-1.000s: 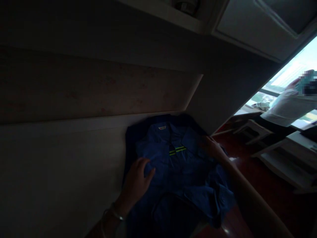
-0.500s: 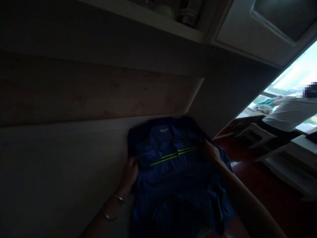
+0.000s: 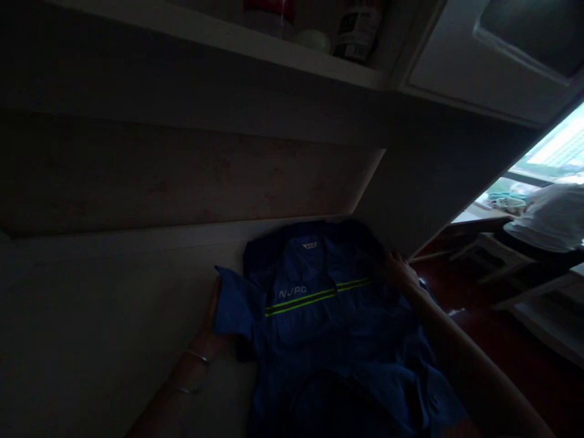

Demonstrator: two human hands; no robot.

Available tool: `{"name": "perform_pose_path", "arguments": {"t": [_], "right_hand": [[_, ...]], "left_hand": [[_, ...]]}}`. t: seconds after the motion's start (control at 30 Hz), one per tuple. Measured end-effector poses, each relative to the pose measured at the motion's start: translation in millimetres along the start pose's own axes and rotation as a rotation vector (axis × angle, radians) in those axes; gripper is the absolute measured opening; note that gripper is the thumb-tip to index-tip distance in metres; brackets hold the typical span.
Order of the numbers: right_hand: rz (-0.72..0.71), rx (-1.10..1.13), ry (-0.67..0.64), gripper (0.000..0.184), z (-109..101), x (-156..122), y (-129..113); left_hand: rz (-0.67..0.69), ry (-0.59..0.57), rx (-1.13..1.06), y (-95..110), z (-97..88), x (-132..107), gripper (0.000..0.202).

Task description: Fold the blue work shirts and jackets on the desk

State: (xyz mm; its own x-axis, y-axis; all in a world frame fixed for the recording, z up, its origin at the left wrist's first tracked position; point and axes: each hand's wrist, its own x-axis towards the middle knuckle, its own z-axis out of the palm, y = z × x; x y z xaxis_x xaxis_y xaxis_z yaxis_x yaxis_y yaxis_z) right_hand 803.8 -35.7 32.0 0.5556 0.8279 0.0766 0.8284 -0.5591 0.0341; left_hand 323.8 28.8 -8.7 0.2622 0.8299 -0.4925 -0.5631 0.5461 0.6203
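Observation:
A blue short-sleeved work shirt [image 3: 303, 331] lies spread face up, with yellow-green stripes and pale letters across the chest and a white label in the collar. At its left sleeve, my left hand [image 3: 210, 319], with two bangles on the wrist, holds the sleeve edge out sideways; its fingers are partly hidden behind the cloth. My right hand [image 3: 401, 272] is closed on the cloth near the opposite sleeve, dim in the low light. Darker blue cloth [image 3: 285, 234] shows beneath the shirt's shoulders.
A pale surface [image 3: 114, 328] extends to the left under the shirt. Overhead runs a shelf [image 3: 219, 36] with a dark labelled bottle [image 3: 356, 33] and a red-topped container [image 3: 269, 12]. On the right, a person in a white top [image 3: 547, 216] sits on a stool [image 3: 483, 252] by a bright window.
My left hand has moved left and pulled the sleeve outward, so the chest letters now show. My right hand has stayed near the other sleeve. The view has shifted slightly.

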Motion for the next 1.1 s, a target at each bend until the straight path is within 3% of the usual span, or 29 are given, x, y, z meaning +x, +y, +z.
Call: {"name": "perform_pose_path", "arguments": {"t": [0.1,0.17,0.27,0.33,0.4,0.47,0.53,0.67,0.77,0.83,0.9,1.0,1.03,1.1], "right_hand": [[0.007,0.019,-0.125,0.076,21.3,4.2,23.3],[-0.021,0.028,-0.160,0.076,27.9,6.7,31.0],[-0.020,0.051,-0.181,0.075,22.8,13.6,24.5],[0.021,0.080,-0.183,0.076,15.1,20.7,11.4],[0.055,0.083,-0.198,0.076,9.2,27.7,-4.2],[0.047,0.029,-0.241,0.066,6.6,32.3,-19.7],[0.019,-0.032,-0.290,0.051,6.1,33.1,-33.2],[-0.059,-0.048,-0.324,0.034,4.0,23.8,-49.6],[-0.172,-0.054,-0.269,0.032,-1.1,10.3,-49.9],[-0.288,-0.033,-0.145,0.031,-6.2,-1.4,-45.9],[-0.382,0.032,-0.023,0.030,-13.4,-15.9,-41.5],[-0.442,0.178,0.036,0.031,-31.6,-42.8,-41.1],[-0.464,0.231,0.046,0.033,-40.0,-52.7,-43.9],[-0.525,0.350,0.062,0.039,-58.9,-72.6,-55.3]], "left_hand": [[-0.011,0.063,0.072,12.4,-6.3,-1.2,0.040],[0.055,0.128,0.244,25.0,-10.7,7.9,0.041],[0.284,0.250,0.716,43.0,-10.3,30.3,0.040],[0.443,0.299,0.882,48.4,-2.8,42.6,0.044],[0.600,0.230,1.079,45.6,9.4,49.2,0.058],[0.676,0.069,1.420,35.1,23.2,51.4,0.062],[0.620,-0.064,1.682,20.1,34.2,51.8,0.057],[0.505,-0.099,1.774,-5.3,38.4,47.1,0.039],[0.479,-0.067,1.824,-10.6,27.5,30.7,0.037],[0.474,-0.052,1.837,-8.3,15.3,11.4,0.040],[0.450,-0.115,1.823,-2.7,-1.1,-12.8,0.038],[0.409,-0.247,1.727,13.9,-35.6,-52.5,0.046],[0.415,-0.243,1.679,22.9,-49.9,-65.5,0.048],[0.450,-0.122,1.589,47.3,-81.9,-90.0,0.051]]}}
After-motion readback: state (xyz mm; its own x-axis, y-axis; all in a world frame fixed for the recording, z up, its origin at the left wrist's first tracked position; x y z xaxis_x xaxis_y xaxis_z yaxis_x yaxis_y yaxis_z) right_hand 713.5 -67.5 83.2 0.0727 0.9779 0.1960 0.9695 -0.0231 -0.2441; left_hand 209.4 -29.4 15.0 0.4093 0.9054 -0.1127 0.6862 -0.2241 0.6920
